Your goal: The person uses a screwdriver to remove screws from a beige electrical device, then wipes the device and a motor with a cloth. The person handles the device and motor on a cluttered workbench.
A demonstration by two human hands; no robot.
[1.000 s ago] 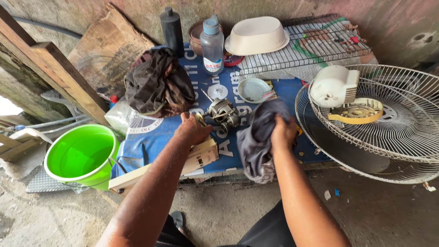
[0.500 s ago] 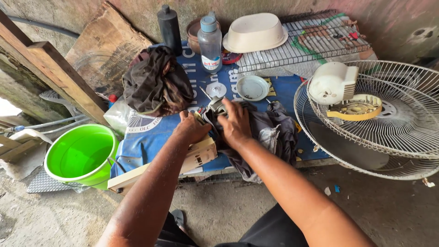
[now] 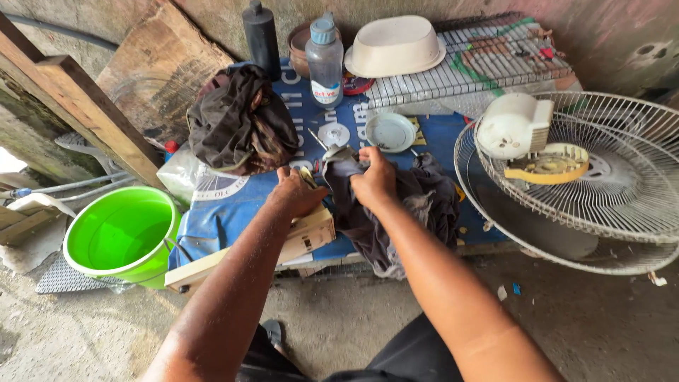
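1. The worktop (image 3: 226, 205) is a low surface covered with a blue printed sheet, standing against a rough, stained wall along the top of the frame; below it the floor is bare grey concrete.
2. At the centre, the right hand (image 3: 375, 180) is clenched on a dark grey rag (image 3: 417, 198), pressing its bunched end over a small metal part (image 3: 339, 152) that is mostly hidden.
3. The left hand (image 3: 296, 192), just beside it, is closed at the same spot; what it grips I cannot tell.
4. Upper centre stand a black bottle (image 3: 262, 32), a clear plastic bottle (image 3: 325, 53) and an upturned cream basin (image 3: 395, 46) on a wire rack (image 3: 481, 67).
5. A crumpled dark cloth (image 3: 240, 124) lies at the upper left of the worktop.
6. At right lie white fan grilles (image 3: 622, 184); at lower left, a green bucket (image 3: 120, 237) sits on the floor beside leaning wooden planks (image 3: 78, 106).
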